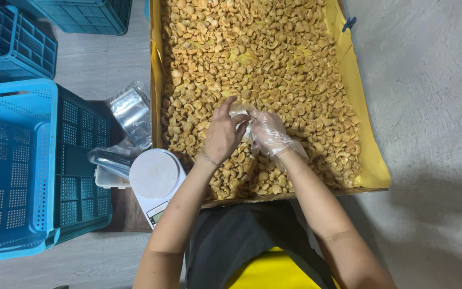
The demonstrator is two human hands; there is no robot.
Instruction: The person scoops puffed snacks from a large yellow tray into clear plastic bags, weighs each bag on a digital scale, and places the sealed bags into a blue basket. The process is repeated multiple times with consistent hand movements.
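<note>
Bright, even light (soft shadows), sharp.

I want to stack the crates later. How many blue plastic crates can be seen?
3. One large crate at the left, one at the upper left corner, one at the top edge. Others may be hidden outside the picture.

Both forearms stretched forward, bare left hand (221, 135) fingers curled, gloved right hand (268, 134) touching it, fingertips meeting at centre
</note>
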